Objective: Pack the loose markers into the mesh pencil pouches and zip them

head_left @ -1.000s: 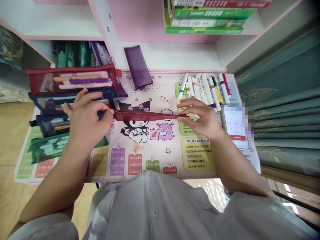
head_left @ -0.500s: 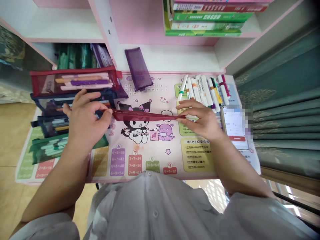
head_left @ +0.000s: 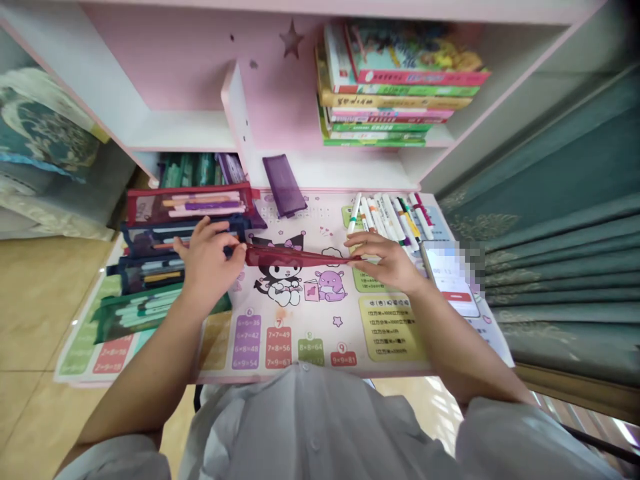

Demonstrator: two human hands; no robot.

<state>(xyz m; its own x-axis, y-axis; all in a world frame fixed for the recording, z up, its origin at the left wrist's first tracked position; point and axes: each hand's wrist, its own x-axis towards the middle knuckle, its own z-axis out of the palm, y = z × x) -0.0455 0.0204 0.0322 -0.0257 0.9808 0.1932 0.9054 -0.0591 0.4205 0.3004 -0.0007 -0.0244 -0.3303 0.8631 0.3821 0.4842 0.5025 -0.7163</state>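
Note:
A dark red mesh pencil pouch [head_left: 293,259] is stretched level between my two hands, seen nearly edge-on above the desk mat. My left hand [head_left: 213,257] pinches its left end between thumb and index finger, the other fingers spread. At the right end, my right hand [head_left: 383,260] has thumb and fingertips closed on the tip. Behind my right hand lies a row of white-barrelled markers [head_left: 387,217] with coloured caps. Filled mesh pouches lie under and around my left hand: a red one [head_left: 145,207], dark blue ones [head_left: 137,240] and a green one [head_left: 113,317].
A flat purple mesh pouch [head_left: 284,185] lies at the back of the desk mat [head_left: 320,347]. A phone [head_left: 453,280] showing a timer is at the right. Books [head_left: 395,100] are stacked on the shelf above; more pouches [head_left: 193,170] fill the left cubby. A curtain [head_left: 550,220] hangs at right.
The view has tilted upward, showing more of the shelf and books. Both hands still hold the red pouch by its ends, with little change in their grip.

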